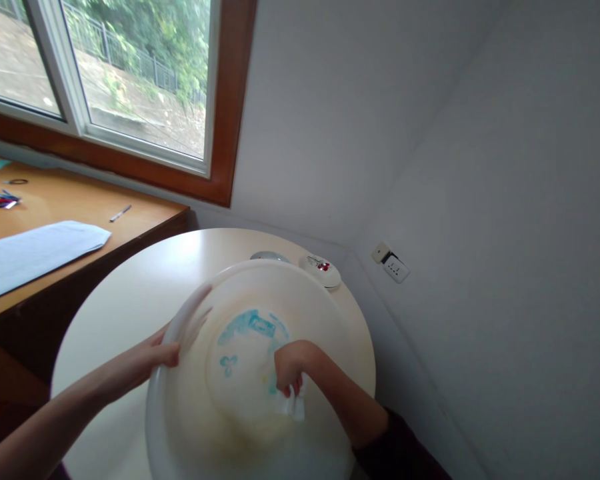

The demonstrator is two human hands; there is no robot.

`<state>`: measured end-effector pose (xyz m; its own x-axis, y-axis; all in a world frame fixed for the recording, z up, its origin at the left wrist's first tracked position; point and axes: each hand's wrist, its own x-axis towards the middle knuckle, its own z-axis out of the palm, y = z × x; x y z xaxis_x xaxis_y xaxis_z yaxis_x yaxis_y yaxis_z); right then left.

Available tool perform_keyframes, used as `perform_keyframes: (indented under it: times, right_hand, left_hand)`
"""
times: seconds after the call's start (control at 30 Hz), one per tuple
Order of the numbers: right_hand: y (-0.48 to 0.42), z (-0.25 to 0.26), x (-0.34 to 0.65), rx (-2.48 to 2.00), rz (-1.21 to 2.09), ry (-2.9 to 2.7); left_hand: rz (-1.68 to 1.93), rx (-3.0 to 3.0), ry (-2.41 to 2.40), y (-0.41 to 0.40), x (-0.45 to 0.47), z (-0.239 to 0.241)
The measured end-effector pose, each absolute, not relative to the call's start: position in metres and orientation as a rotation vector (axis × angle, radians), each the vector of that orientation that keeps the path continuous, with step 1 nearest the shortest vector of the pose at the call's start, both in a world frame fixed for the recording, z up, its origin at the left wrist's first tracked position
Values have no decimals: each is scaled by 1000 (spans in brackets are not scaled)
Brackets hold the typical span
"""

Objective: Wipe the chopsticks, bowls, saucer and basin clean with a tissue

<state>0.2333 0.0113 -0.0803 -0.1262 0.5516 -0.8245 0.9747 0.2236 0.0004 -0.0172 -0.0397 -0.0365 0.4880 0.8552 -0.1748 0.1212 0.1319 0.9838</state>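
Note:
A large translucent white plastic basin (325, 320) is tilted toward me over a round white table, with worn blue print on its bottom. My left hand (164, 353) grips the basin's left rim, thumb on the inside, and its fingers show dimly through the wall behind. Inside the basin, my right hand (291, 367) is closed around a crumpled white tissue (295, 405), right beside the blue print. Yellowish staining shows on the basin's lower inner part.
Behind the basin, the round table (110, 313) holds a white oval object with a red print (321, 271) and a partly hidden grey item (269, 256). At left, a wooden desk (145, 213) carries a pen (121, 213) and a pale flat sheet (40, 257). A wall socket (396, 267) is at right.

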Motion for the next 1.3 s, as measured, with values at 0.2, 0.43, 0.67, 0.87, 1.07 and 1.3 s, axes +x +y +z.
perform_keyframes:
  times: [0.2,0.43,0.67,0.87,1.07,1.3]
  right_hand:
    - [12,-65,241,1762,-232,2115]
    - [17,-72,237,1851,-17,2536]
    - [-3,-80,219,1263,-505,2970]
    - [-32,-74,201,744,-566,3107]
    - [-30,-82,199,778,-188,3145]
    - [10,-84,223,1460,112,2805]
  left_hand:
    - [679,1241,910,-41,-18,-37]
    - [706,1242,881,-39,-19,-40]
    - [668,1264,848,-38,-13,-30]
    - [717,1134,835,-40,-8,-29]
    - [764,1054,820,-40,-5,-31]
    - [809,1053,897,-43,-5,-27]
